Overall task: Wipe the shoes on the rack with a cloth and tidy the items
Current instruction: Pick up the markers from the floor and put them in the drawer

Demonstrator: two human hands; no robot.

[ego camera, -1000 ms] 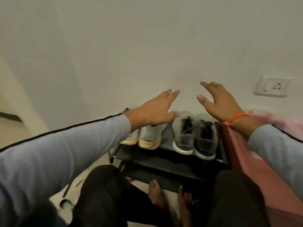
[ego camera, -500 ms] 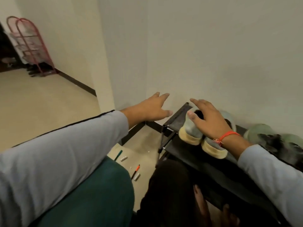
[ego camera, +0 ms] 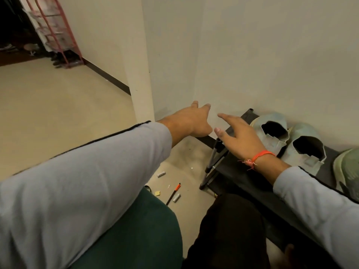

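Head view, from near to far: a green cushion (ego camera: 136, 235) fills the lower middle, with a dark trouser knee (ego camera: 229, 230) beside it. Both arms in grey sleeves reach forward. On the floor (ego camera: 48, 117) between the cushion and the rack lie an orange-capped pen (ego camera: 173, 193), a small white cap (ego camera: 176, 197) touching near its tip, a yellow scrap (ego camera: 157, 193) and a white tube (ego camera: 161, 173).

The black shoe rack (ego camera: 239, 175) stands against the wall (ego camera: 272, 55) on the right. The right hand (ego camera: 240, 136), an orange thread on its wrist, hovers over the rack's left end with fingers spread and holding nothing. The left hand (ego camera: 191, 120) stretches toward the wall corner, fingers straight and empty, just left of the rack.

On the top shelf sit a pair of pale blue shoes (ego camera: 287, 140), side by side, and a green shoe (ego camera: 347, 171) at the right edge. No cloth shows.

Far left, a pink wire rack (ego camera: 56, 32) stands by a dark doorway.
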